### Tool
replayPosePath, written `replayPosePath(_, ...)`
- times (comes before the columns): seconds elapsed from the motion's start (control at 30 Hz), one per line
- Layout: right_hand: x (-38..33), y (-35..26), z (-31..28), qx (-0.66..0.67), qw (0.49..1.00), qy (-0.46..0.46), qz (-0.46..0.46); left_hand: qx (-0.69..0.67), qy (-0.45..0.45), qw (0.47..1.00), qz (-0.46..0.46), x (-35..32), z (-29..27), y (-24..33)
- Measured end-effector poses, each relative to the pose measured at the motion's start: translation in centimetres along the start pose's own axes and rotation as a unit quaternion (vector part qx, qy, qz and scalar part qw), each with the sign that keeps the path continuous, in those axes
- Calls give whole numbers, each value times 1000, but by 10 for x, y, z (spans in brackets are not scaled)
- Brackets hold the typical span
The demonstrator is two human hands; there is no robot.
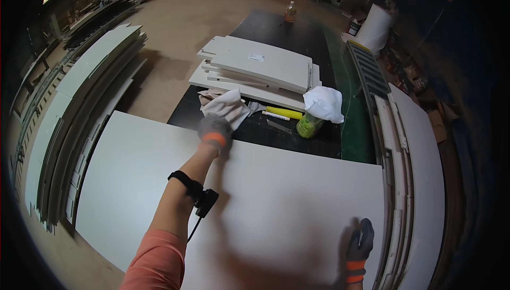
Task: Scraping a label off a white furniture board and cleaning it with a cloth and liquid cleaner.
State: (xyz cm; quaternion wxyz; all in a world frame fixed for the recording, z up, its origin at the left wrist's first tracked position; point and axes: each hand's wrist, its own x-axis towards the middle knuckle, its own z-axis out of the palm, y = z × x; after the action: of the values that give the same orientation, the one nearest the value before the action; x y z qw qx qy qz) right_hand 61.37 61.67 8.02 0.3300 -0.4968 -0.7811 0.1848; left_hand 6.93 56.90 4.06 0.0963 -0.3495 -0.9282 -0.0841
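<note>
My left hand (pixel 213 127), in a grey glove with an orange cuff, reaches over the far edge of a large white panel (pixel 265 183). It is closed on a crumpled pale cloth (pixel 229 107), though its fingertips are partly hidden. At the lower right, my right hand (pixel 361 243), gloved the same way, is over the panel with nothing in it, thumb and fingers apart. Beyond the panel, a tool with a yellow handle (pixel 285 112), a white marker-like stick (pixel 277 115) and a thin dark strip (pixel 279 126) lie on the dark tabletop (pixel 255 135).
A green container (pixel 308 126) topped by a white cloth (pixel 323 104) stands right of the tools. Behind are stacked white boards (pixel 255 64) and a bottle of amber liquid (pixel 290 12). Panel stacks (pixel 85 77) flank me left, and more white panels (pixel 419 183) right.
</note>
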Motion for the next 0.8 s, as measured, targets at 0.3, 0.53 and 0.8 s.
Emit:
replayPosePath(0.3,35,-95,53,194,978,-55,-58,-260,92,938,209,-112,-107,-20)
replayPosePath(0.53,32,-226,195,57,938,-238,-245,-406,-251,872,109,-257,-176,-49)
replayPosePath(0.8,-81,-261,245,-19,619,-420,-663,-244,88,965,47,-236,-111,-126)
